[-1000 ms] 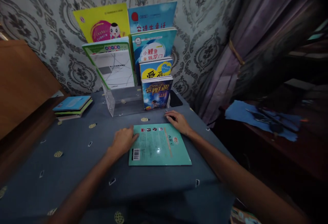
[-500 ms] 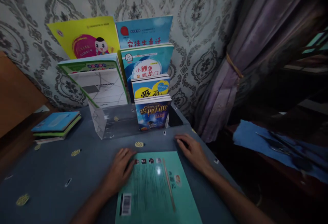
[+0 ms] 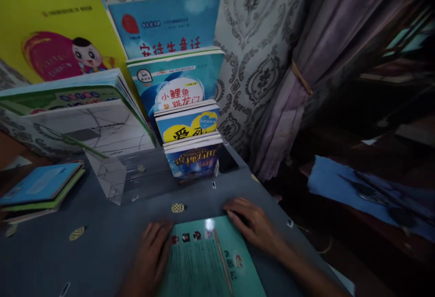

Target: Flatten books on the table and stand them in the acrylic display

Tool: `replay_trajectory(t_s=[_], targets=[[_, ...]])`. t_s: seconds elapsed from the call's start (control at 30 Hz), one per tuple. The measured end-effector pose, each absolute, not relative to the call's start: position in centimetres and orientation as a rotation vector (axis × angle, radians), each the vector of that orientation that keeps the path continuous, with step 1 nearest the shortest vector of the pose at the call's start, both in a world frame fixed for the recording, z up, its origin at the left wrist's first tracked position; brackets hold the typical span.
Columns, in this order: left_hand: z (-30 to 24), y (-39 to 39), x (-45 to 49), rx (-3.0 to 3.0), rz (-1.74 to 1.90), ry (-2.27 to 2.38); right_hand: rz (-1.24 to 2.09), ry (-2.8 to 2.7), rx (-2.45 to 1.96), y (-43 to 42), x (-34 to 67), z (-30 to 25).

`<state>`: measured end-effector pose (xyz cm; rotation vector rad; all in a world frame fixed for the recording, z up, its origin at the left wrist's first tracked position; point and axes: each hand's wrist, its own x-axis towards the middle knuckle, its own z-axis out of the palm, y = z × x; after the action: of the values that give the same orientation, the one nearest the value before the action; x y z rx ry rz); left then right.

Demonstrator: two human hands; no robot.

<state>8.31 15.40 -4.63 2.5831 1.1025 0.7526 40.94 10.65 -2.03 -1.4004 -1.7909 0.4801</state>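
From my head view, the teal 西游记 book (image 3: 204, 263) lies flat on the tabletop (image 3: 102, 265) between my loosely curled left hand (image 3: 151, 251), grip unclear, and my half-open, empty right hand (image 3: 254, 224). A one-edged pinch might let its glossy cover slip. Since half a second ago, my right hand has neared its far corner.

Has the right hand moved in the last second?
Yes: the right hand has shifted toward the wearer and slightly right, away from the small rectangular tablecloth print nearest the dark-blue book.
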Motion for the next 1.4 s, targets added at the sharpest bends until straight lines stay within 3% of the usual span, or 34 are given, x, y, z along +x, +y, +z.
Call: replay_trajectory(t_s=[0.63,1.4], targets=[[-2.7,14.6,8.9,2.660,0.702,1.162,0.144,-2.042,-1.498,10.0,38.6,-2.6],[-3.5,15.5,8.3,2.726,0.764,1.144,0.040,-2.117,-1.580,10.3,38.3,-2.9]])
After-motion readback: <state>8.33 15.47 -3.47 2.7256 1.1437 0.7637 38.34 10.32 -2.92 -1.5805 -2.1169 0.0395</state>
